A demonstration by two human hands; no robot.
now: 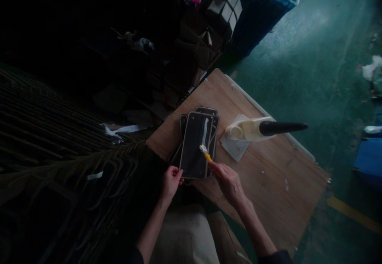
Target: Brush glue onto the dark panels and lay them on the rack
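My right hand is closed round the yellow handle of a small brush, whose tip carries white paste. Beneath the tip lies a dark rectangular panel with rounded corners and a pale edge. A white streak runs along the panel's right side. With thumb and fingers, my left hand pinches the panel's lower left corner. More dark panels of like shape lie stacked under it, turned at slightly different angles.
A wooden table carries the stack. To the right, a cream bottle with a long black nozzle lies over a white sheet. Blue bin and cartons stand beyond. Rows of dark frames fill the left side.
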